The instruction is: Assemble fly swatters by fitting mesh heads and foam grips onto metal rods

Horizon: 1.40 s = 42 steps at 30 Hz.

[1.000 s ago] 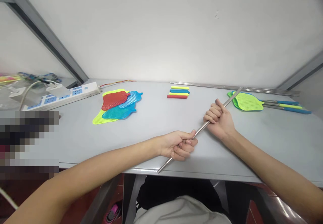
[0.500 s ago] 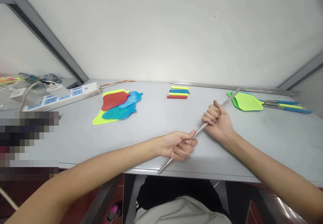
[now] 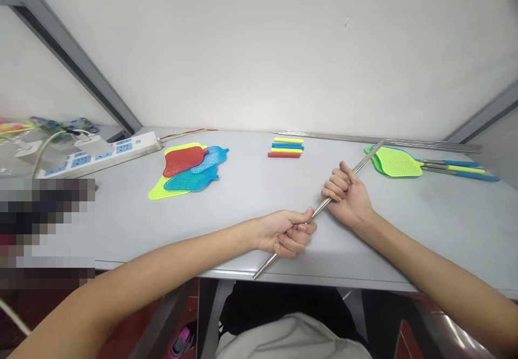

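Note:
A thin metal rod slants across the front middle of the table, its lower end by the front edge and its upper end toward the back right. My left hand is closed around its lower part, with the thumb laid along it. Farther up, my right hand has its fingers wrapped round the same rod, thumb pointing up. Short coloured handle tubes lie in a row behind my hands. Fly swatters with a green mesh head and blue and yellow handles lie beyond my right hand.
Loose swatter heads, a red one on top, overlap on the left of the table. A power strip with plugs stands at the far left. More metal rods lie along the back wall. A pink shoe shows on the floor.
My right hand has shifted very slightly left, and the rod's upper end has moved a little left with it. My left hand stays where it was.

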Each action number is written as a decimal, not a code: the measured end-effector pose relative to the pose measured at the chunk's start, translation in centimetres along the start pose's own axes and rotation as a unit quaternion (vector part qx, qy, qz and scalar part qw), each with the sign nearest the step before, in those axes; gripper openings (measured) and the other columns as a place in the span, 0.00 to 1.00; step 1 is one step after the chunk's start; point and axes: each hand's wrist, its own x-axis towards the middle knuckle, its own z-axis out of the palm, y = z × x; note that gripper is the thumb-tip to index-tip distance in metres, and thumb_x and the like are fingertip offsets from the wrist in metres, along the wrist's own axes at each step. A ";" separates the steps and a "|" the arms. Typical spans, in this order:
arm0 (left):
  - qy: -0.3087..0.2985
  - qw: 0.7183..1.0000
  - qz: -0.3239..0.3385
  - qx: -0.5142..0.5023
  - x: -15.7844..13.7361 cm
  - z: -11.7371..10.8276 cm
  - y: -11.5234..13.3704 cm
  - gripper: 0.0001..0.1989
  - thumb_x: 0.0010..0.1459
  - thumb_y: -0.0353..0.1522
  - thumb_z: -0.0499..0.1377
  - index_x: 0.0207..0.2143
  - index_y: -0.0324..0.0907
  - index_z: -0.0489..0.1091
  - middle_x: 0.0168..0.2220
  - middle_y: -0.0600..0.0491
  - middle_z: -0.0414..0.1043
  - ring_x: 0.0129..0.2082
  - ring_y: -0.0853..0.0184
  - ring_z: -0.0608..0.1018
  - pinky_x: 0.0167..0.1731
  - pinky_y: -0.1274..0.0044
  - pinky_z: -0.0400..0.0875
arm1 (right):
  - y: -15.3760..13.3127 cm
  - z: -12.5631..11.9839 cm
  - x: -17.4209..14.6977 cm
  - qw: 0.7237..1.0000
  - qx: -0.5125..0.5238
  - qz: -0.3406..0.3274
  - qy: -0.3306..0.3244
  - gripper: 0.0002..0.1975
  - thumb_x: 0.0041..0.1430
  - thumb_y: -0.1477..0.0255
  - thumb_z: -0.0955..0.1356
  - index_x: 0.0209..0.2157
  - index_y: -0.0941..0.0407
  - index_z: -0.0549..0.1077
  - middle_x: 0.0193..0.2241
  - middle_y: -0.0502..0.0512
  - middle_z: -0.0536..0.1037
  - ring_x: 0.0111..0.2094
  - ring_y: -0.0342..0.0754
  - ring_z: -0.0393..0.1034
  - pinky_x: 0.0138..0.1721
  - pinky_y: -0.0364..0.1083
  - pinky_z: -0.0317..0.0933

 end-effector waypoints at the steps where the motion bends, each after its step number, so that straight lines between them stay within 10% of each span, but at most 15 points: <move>1: -0.005 1.000 0.001 0.001 0.0 0.0 0.0 0.21 0.57 0.42 0.37 0.18 0.41 0.52 0.12 0.61 0.39 0.10 0.76 0.38 0.06 0.84 0.32 | 0.0 0.0 0.0 1.000 -0.002 -0.001 0.000 0.21 0.55 0.69 0.59 0.16 0.56 0.43 0.10 0.42 0.42 0.11 0.37 0.38 0.12 0.37 0.45; 42: 0.055 0.997 -0.022 0.045 0.0 0.3 0.0 0.21 0.54 0.47 0.38 0.19 0.42 0.51 0.11 0.63 0.37 0.10 0.77 0.37 0.05 0.86 0.31 | 0.9 0.6 -0.4 1.000 0.021 0.007 -0.015 0.21 0.55 0.69 0.60 0.16 0.57 0.43 0.10 0.42 0.41 0.12 0.37 0.37 0.12 0.38 0.42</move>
